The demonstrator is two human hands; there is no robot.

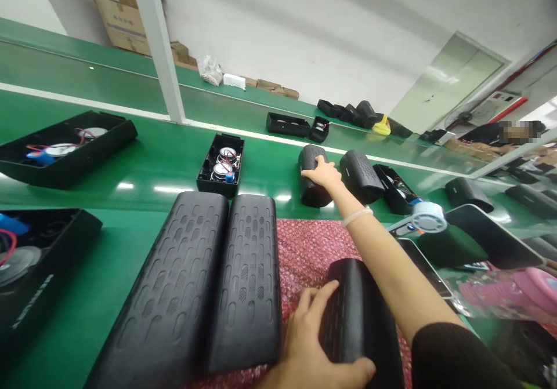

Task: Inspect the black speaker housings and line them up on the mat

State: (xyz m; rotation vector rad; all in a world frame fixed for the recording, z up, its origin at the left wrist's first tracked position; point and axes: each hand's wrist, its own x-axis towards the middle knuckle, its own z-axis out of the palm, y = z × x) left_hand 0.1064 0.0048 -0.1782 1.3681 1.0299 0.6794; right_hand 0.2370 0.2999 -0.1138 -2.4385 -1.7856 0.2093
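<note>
My left hand (304,342) is curved over a black speaker housing (354,302) lying on red bubble wrap (300,250), thumb on one side and fingers on the other. With the arm stretched forward, my right hand (324,174) grips another black speaker housing (312,195) on the green conveyor belt (261,186). Two long black speaker housings with slotted fronts, the larger one (174,284) and the smaller one (250,273), lie side by side left of my left hand. A further closed housing (361,174) sits just right of my right hand.
Open housings with wired speaker drivers lie on the belt, one (221,166) ahead and another (65,148) farther left. At right are a phone (424,267), a small fan (429,218) and a pink-lidded bottle (531,290). A white post (161,47) rises behind the belt. A person (500,134) is far right.
</note>
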